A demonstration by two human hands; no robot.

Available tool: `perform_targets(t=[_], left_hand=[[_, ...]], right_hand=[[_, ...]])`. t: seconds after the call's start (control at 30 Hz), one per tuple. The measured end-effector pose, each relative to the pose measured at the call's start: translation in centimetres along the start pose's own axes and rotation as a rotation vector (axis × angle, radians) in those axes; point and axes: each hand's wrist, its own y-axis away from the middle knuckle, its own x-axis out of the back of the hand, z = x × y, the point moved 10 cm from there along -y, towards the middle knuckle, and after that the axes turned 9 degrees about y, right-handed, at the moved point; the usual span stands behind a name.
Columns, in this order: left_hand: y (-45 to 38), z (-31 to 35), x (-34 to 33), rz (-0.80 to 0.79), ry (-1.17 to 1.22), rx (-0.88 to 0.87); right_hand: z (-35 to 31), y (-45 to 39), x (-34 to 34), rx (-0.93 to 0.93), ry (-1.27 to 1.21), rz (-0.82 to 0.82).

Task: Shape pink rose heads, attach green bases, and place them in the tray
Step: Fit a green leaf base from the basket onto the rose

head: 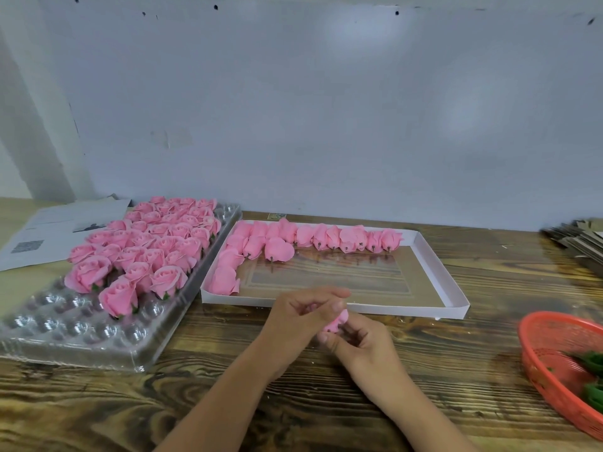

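Observation:
Both my hands meet over the wooden table, just in front of the white box. My left hand (298, 316) and my right hand (359, 340) pinch one pink rose head (337, 321) between their fingertips; most of it is hidden by the fingers. The clear plastic tray (81, 340) at the left holds several finished pink roses (143, 249) with green bases. The white cardboard box (434, 272) behind my hands holds several unshaped pink rose heads (293, 239) along its back and left side. Green bases (587, 363) lie in the red basket (535, 353) at the right.
Printed papers (49, 233) lie at the back left beside the tray. A stack of flat cardboard pieces (577, 239) sits at the back right. A pale wall rises right behind the table.

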Motion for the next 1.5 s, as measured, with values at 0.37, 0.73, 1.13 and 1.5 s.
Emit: perform_targets(t=[0.37, 0.73, 1.13, 1.5], left_hand=[[0.1, -0.8, -1.0, -0.075, -0.084, 0.063], [0.1, 0.3, -0.3, -0.016, 0.019, -0.008], [0.1, -0.8, -1.7, -0.152, -0.042, 0.104], [0.2, 1.1, 0.0, 0.032, -0.088, -0.064]], right_hand=[[-0.9, -0.1, 1.0, 0.004, -0.067, 0.050], [-1.1, 0.0, 0.7, 0.017, -0.089, 0.037], [-1.1, -0.1, 1.4, 0.031, -0.122, 0.084], [-0.7, 0.3, -0.1, 0.029, 0.280, -0.006]])
